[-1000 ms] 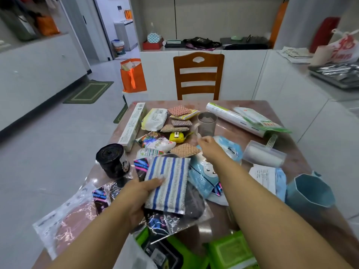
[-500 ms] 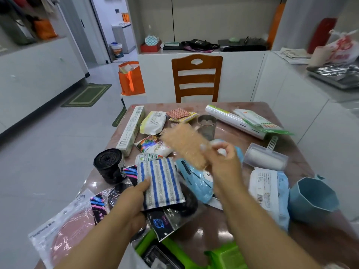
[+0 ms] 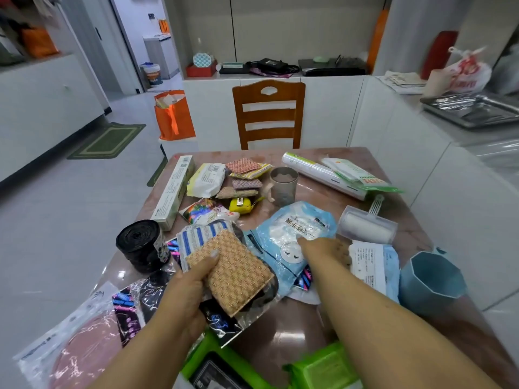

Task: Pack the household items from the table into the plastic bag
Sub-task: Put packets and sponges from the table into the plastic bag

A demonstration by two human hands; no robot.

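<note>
My left hand (image 3: pixel 185 293) grips a stack: an orange woven scouring pad (image 3: pixel 238 273) on top of a blue-striped cloth (image 3: pixel 199 237), with a dark item in clear wrapping beneath. My right hand (image 3: pixel 325 249) rests empty on the light blue glove packet (image 3: pixel 295 228), fingers spread. More woven pads (image 3: pixel 244 175) lie further back on the table (image 3: pixel 309 318). A clear plastic bag (image 3: pixel 70 346) with pink contents lies at the near left corner.
Around the hands lie a black bin-bag roll (image 3: pixel 139 244), a long box (image 3: pixel 174 189), a grey cup (image 3: pixel 283 186), a film roll (image 3: pixel 323 174), a lint roller (image 3: pixel 368 227), a blue bin (image 3: pixel 431 282) and green packs (image 3: pixel 320 369). A wooden chair (image 3: pixel 268 113) stands behind.
My right hand lifted a woven pad from the table's middle, laid it on the striped cloth in my left hand, let go, and now rests on the blue packet.
</note>
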